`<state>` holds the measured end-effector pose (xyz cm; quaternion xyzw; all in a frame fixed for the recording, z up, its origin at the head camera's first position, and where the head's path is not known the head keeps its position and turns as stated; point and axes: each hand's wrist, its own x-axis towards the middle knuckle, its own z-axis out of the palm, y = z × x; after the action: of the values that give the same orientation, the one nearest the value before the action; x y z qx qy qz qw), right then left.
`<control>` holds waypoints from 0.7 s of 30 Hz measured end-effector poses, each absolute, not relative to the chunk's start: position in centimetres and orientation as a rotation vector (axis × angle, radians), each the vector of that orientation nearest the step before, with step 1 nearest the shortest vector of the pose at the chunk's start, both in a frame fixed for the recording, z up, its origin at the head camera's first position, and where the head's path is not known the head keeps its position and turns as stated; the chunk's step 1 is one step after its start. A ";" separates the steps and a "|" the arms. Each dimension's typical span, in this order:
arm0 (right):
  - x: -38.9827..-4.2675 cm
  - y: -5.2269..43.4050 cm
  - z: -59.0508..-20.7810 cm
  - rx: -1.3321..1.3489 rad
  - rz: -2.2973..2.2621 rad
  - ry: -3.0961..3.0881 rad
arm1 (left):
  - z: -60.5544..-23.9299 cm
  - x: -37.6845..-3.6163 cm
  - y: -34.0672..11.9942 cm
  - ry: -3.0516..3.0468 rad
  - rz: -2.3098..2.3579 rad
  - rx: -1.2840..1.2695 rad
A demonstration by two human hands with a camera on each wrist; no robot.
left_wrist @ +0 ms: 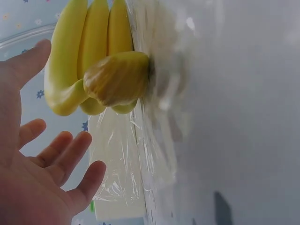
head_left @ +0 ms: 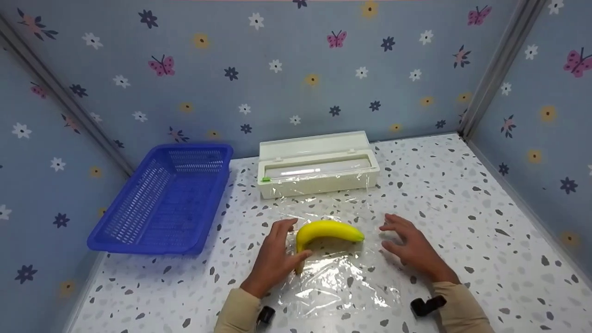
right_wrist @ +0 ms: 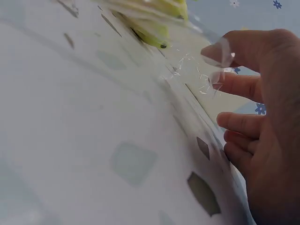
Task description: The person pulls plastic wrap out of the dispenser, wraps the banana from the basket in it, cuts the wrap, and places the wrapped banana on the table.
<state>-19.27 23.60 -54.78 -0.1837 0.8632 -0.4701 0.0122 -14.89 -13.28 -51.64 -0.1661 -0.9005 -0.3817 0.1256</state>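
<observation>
Two hands flank a banana [head_left: 329, 231] lying on cling film [head_left: 340, 282], near the white dispenser box [head_left: 317, 169].
Left hand [head_left: 274, 259] rests beside its left end, thumb seemingly touching; right hand [head_left: 413, 247] hovers right, fingers spread.

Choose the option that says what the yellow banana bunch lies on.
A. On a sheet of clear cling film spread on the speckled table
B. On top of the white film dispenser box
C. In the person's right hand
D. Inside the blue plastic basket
A: the yellow banana bunch lies on the clear cling film sheet spread over the speckled table, between both hands.
</observation>
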 end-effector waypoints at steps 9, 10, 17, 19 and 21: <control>-18.7 22.8 -54.7 -0.608 -1.468 2.845 | -51.8 -13.6 -14.5 -2.601 -1.138 -0.407; -18.6 22.7 -54.7 -0.624 -1.477 2.868 | -51.7 -13.5 -14.6 -2.605 -1.144 -0.396; -17.9 22.0 -54.6 -0.805 -1.514 2.961 | -51.7 -12.8 -15.8 -2.723 -1.189 -0.393; -17.6 21.8 -54.4 -0.873 -1.499 2.984 | -51.7 -12.6 -16.1 -2.762 -1.200 -0.404; -17.4 21.7 -54.2 -0.932 -1.487 3.004 | -51.9 -12.4 -16.3 -2.795 -1.204 -0.433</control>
<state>-17.36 21.67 -54.18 -0.2641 0.8511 -0.4214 -0.1680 -12.42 -16.29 -51.87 -0.1408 -0.9088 -0.3914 0.0340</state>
